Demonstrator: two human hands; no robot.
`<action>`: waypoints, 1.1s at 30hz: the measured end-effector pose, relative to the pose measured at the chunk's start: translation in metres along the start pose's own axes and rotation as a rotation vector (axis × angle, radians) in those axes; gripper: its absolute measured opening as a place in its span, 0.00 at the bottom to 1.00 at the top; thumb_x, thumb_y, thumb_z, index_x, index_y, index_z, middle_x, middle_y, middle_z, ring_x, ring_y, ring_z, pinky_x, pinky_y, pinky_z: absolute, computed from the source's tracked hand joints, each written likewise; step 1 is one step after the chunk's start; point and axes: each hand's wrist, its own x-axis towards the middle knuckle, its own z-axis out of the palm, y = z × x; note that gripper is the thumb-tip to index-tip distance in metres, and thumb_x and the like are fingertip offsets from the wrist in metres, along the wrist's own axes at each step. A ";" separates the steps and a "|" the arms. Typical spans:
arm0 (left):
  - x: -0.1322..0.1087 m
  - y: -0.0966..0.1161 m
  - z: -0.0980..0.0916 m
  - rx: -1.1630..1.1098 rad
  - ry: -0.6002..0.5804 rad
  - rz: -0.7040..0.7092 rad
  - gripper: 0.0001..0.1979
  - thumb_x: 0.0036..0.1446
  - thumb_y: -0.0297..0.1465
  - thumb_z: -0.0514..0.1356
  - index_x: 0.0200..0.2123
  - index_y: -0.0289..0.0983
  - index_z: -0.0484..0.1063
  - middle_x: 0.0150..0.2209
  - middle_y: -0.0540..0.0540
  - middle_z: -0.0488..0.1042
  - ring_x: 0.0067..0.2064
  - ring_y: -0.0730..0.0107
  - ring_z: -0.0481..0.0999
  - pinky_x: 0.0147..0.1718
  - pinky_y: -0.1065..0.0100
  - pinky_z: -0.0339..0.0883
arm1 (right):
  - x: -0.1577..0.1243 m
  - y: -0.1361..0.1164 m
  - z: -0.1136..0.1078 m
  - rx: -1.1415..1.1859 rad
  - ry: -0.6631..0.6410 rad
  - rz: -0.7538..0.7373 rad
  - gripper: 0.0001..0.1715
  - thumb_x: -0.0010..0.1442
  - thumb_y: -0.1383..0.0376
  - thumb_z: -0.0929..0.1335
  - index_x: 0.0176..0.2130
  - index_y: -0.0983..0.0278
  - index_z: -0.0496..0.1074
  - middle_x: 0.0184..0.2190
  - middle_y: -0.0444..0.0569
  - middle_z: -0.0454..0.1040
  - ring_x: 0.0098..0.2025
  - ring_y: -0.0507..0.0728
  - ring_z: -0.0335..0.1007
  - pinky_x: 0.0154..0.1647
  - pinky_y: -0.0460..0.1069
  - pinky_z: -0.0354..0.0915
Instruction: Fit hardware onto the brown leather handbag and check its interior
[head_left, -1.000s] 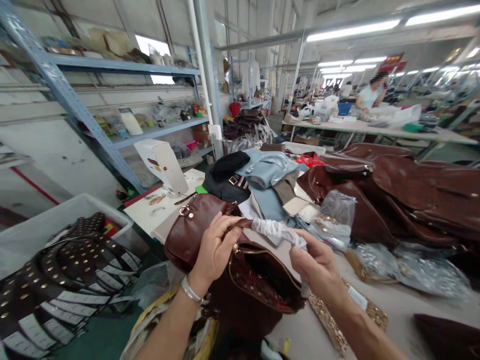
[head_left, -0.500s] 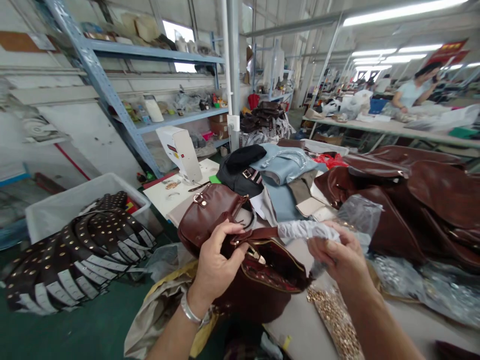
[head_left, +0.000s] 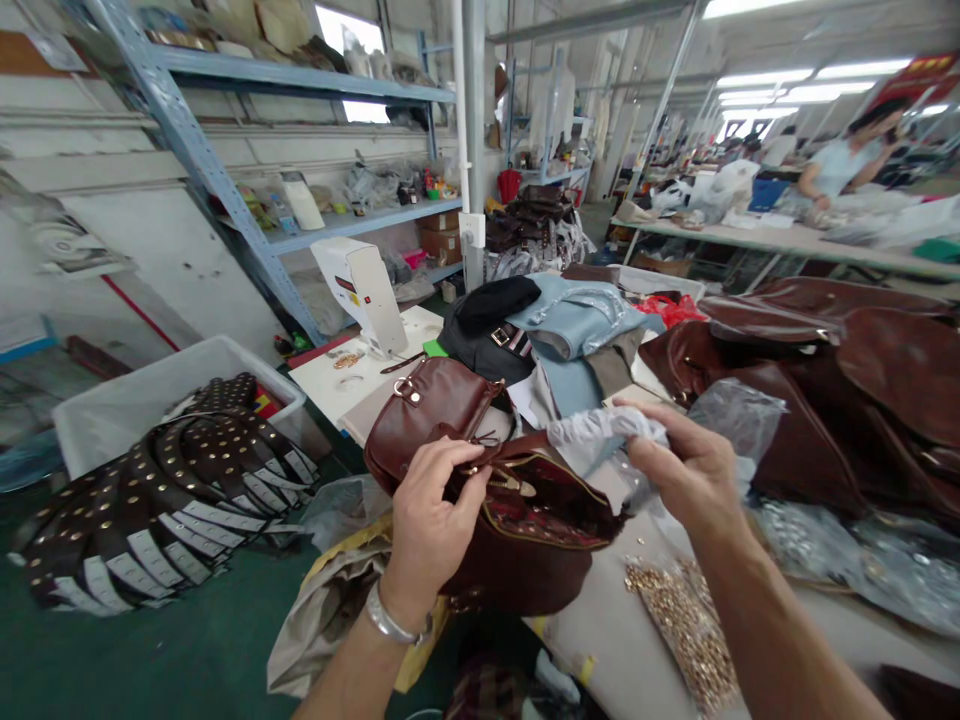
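I watch the left hand [head_left: 435, 520] pinch an open brown bag [head_left: 525, 575], the right hand [head_left: 686, 455] grip its wrapped handle [head_left: 589, 430], at a cluttered tabletop [head_left: 619, 620], blue shelving [head_left: 300, 80] beyond; the handle sits slightly higher than before.

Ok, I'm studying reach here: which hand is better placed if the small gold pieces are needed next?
Probably the right hand: it is nearer the gold pieces, though it grips the plastic-wrapped handle. The left hand is across the open brown bag, at its rim.
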 end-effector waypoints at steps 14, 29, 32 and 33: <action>-0.016 -0.053 0.011 -0.551 -0.170 -0.608 0.22 0.62 0.42 0.61 0.53 0.35 0.75 0.50 0.41 0.79 0.55 0.59 0.76 0.63 0.56 0.63 | 0.039 -0.017 0.081 0.092 -0.216 0.165 0.24 0.63 0.50 0.68 0.46 0.67 0.76 0.24 0.44 0.68 0.25 0.50 0.58 0.24 0.45 0.54; -0.003 -0.022 -0.031 -0.059 0.071 -0.235 0.13 0.63 0.34 0.61 0.51 0.42 0.77 0.41 0.52 0.82 0.42 0.77 0.80 0.47 0.76 0.72 | 0.061 -0.021 0.022 0.269 -0.536 0.409 0.35 0.45 0.57 0.80 0.50 0.66 0.74 0.24 0.39 0.66 0.20 0.44 0.55 0.17 0.39 0.49; -0.005 -0.015 -0.034 -0.003 0.074 -0.153 0.14 0.63 0.30 0.62 0.51 0.44 0.77 0.45 0.53 0.81 0.44 0.76 0.80 0.49 0.73 0.72 | 0.055 -0.032 0.010 0.173 -0.561 0.360 0.35 0.41 0.60 0.81 0.48 0.67 0.75 0.30 0.43 0.72 0.29 0.50 0.68 0.25 0.42 0.62; -0.006 -0.013 -0.034 0.014 0.070 -0.134 0.14 0.62 0.30 0.62 0.51 0.45 0.77 0.45 0.53 0.81 0.43 0.76 0.80 0.48 0.73 0.73 | 0.054 -0.034 0.007 0.151 -0.567 0.356 0.35 0.40 0.61 0.81 0.47 0.67 0.76 0.32 0.44 0.73 0.32 0.52 0.70 0.28 0.44 0.65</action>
